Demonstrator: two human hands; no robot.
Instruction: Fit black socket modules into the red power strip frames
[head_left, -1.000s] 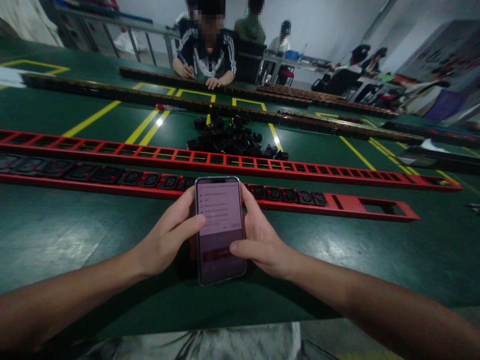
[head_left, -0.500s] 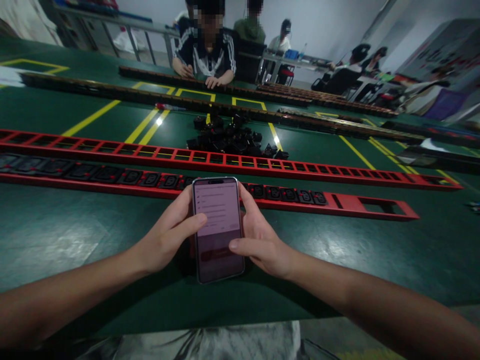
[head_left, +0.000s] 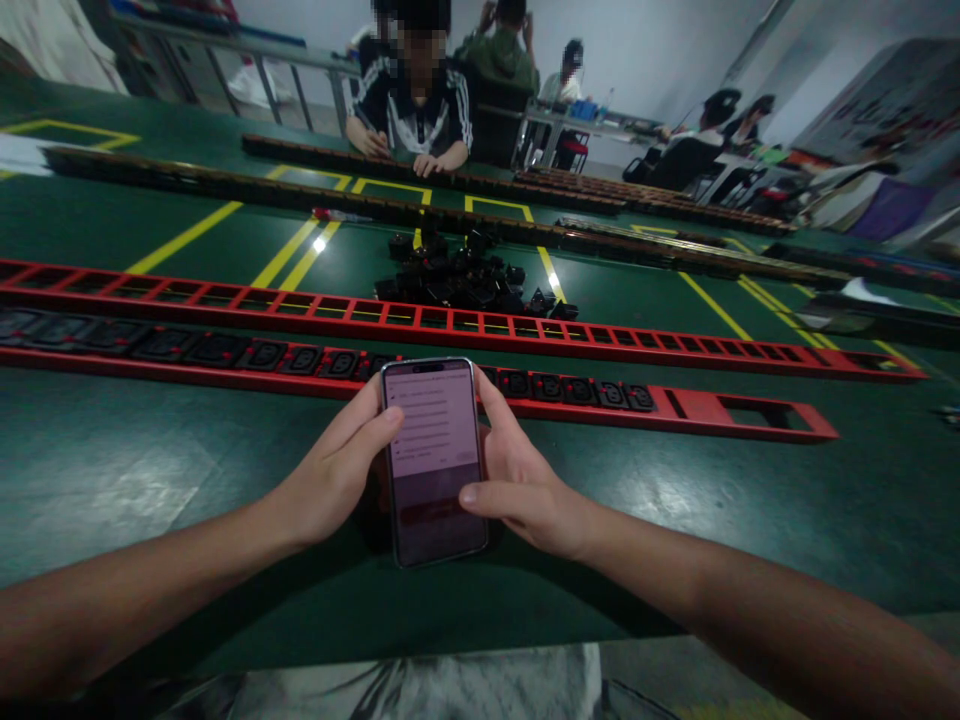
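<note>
A smartphone (head_left: 433, 450) with a lit pinkish screen is held upright over the near part of the green table (head_left: 135, 470). My left hand (head_left: 337, 475) wraps its left edge, thumb lying on the upper screen. My right hand (head_left: 517, 480) grips the right edge, thumb resting on the lower screen. Just behind the phone lies a long red strip (head_left: 675, 405) filled with black sockets along most of its length. A second red strip (head_left: 525, 328) with empty cut-outs runs parallel behind it.
A heap of black socket parts (head_left: 465, 280) lies beyond the red strips. Darker long strips (head_left: 450, 215) cross the table farther back, over yellow floor-style lines. A person in a striped black top (head_left: 416, 100) sits opposite, and other people sit at tables behind.
The phone has drifted slightly left and down. My left thumb has slid up the screen a little. A person at the back has raised both arms to the head.
</note>
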